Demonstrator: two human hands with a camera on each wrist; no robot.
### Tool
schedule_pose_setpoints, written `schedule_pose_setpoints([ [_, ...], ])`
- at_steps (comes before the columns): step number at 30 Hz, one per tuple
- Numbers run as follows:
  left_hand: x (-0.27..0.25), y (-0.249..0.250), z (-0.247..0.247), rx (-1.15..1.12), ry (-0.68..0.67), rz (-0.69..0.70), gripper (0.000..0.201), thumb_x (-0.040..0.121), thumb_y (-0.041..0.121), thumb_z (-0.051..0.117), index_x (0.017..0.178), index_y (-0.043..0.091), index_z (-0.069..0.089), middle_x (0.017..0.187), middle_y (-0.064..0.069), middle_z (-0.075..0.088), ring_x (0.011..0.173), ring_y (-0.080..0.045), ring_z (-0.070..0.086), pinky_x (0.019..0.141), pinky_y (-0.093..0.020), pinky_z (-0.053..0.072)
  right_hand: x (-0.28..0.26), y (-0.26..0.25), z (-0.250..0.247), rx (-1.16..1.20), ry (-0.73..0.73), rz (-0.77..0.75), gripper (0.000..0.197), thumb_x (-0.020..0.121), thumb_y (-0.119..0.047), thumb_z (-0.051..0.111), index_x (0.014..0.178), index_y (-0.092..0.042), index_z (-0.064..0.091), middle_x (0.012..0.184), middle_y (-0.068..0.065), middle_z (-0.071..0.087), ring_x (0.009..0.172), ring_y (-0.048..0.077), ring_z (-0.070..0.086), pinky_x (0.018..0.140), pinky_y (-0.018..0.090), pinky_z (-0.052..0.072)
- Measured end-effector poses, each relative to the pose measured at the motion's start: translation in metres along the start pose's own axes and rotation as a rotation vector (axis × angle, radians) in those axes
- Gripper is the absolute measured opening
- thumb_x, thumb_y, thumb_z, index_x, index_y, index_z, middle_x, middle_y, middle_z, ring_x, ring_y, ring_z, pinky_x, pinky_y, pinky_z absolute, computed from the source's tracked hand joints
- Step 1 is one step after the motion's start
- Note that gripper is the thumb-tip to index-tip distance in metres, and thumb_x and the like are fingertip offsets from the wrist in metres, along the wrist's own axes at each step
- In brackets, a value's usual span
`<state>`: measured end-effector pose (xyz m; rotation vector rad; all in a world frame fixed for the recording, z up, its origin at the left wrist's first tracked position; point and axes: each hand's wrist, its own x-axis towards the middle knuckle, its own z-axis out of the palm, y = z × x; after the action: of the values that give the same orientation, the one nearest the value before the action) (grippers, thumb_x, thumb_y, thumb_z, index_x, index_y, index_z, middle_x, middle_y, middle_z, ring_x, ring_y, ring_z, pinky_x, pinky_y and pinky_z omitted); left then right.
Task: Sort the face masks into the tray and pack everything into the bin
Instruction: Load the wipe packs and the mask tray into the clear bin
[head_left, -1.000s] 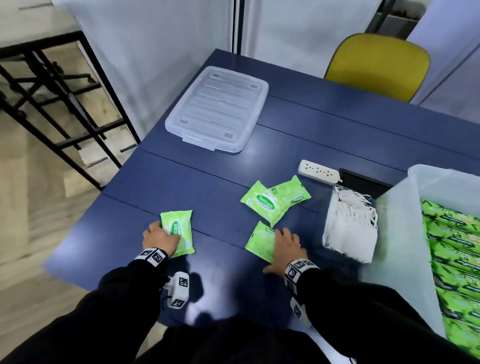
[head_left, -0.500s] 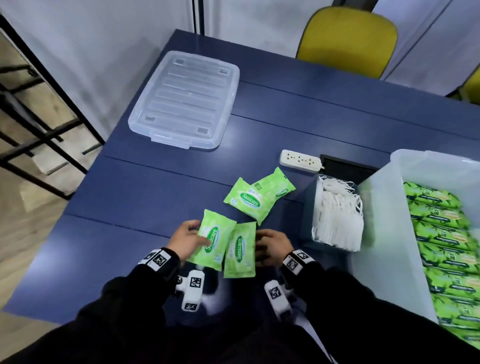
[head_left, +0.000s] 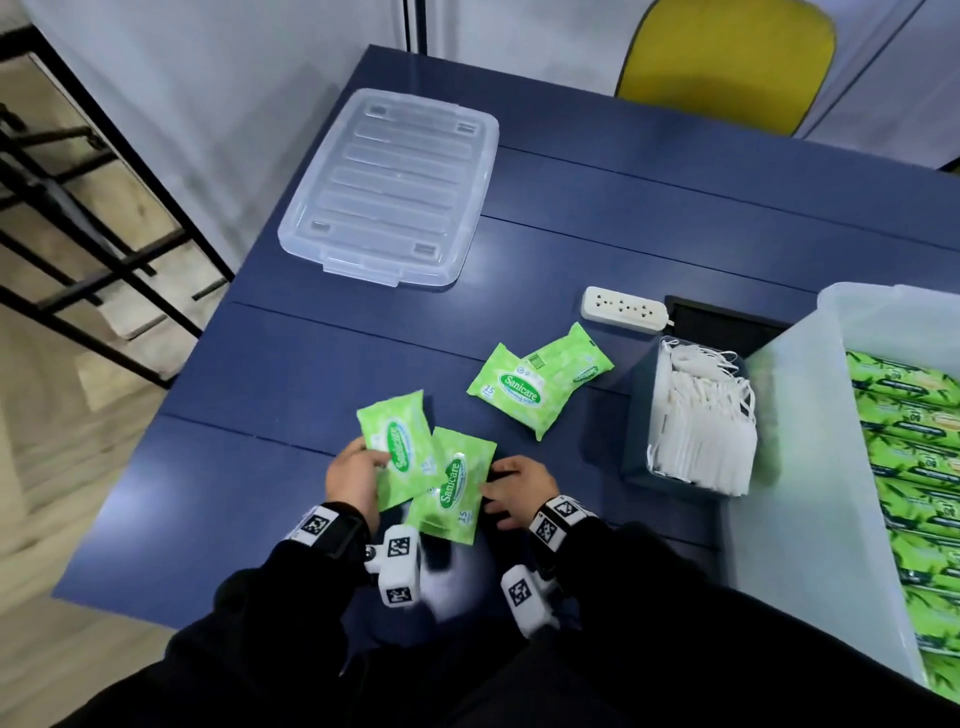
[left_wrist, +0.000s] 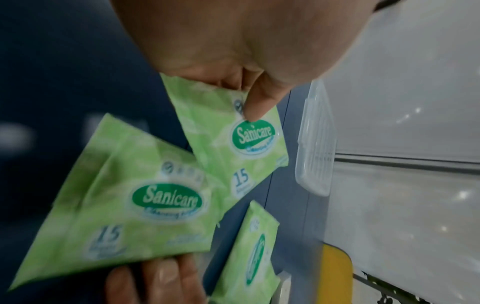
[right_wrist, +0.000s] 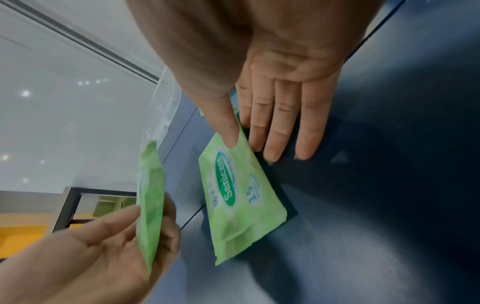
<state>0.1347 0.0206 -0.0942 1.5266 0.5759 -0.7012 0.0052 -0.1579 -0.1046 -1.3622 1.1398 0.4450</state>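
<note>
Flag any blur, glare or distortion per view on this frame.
Head view: wide-angle bend at the edges, motion smear on the floor at left; the Sanicare packs read sharp. Left wrist view: the nearer pack is motion-blurred, the pack pinched by the left hand sharper; light specks on the wall. Right wrist view: the left hand's edge-on pack is smeared, and the right hand shadows the table.

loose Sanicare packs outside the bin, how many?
4. One in the left hand, pack; one pinched by the right hand, pack; two overlapping on the table and. None seen hidden.
</note>
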Motion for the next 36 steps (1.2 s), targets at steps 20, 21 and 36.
schedule_pose_setpoints([
  [20, -0.017, -0.03, 0.04, 0.644, -0.3, 0.156, 0.045, 0.063, 0.015, 0.071, 0.105, 0.03, 0.067, 0.119, -0.014, 0.066, 0.101, -0.026, 0.069, 0.078, -0.035, 0.059, -0.009, -0.02, -0.009, 0.198, -0.144, -0.095, 0.018, 0.095, -0.002, 0.064, 0.111, -0.008, 0.063, 0.093, 0.006, 0.07, 0.069, 0.019, 0.07, 0.057, 0.036, 0.058],
  [21, -0.02, -0.028, 0.042, 0.573, -0.303, 0.15, 0.046, 0.066, 0.014, 0.073, 0.108, 0.032, 0.065, 0.12, -0.012, 0.066, 0.103, -0.024, 0.068, 0.084, -0.037, 0.058, -0.012, -0.022, -0.013, 0.24, -0.164, -0.098, 0.018, 0.096, -0.001, 0.061, 0.112, -0.009, 0.063, 0.093, 0.006, 0.07, 0.067, 0.017, 0.069, 0.058, 0.034, 0.057],
  [36, -0.006, 0.009, 0.064, 1.21, -0.102, 0.492, 0.079, 0.087, 0.015, 0.069, 0.155, 0.012, 0.029, 0.151, -0.016, 0.032, 0.133, -0.043, 0.039, 0.108, -0.047, 0.037, 0.064, -0.127, -0.143, -0.699, 0.368, -0.458, 0.052, 0.079, -0.001, 0.055, 0.118, -0.034, 0.065, 0.13, -0.003, 0.059, 0.122, 0.023, 0.054, 0.107, 0.036, 0.043],
])
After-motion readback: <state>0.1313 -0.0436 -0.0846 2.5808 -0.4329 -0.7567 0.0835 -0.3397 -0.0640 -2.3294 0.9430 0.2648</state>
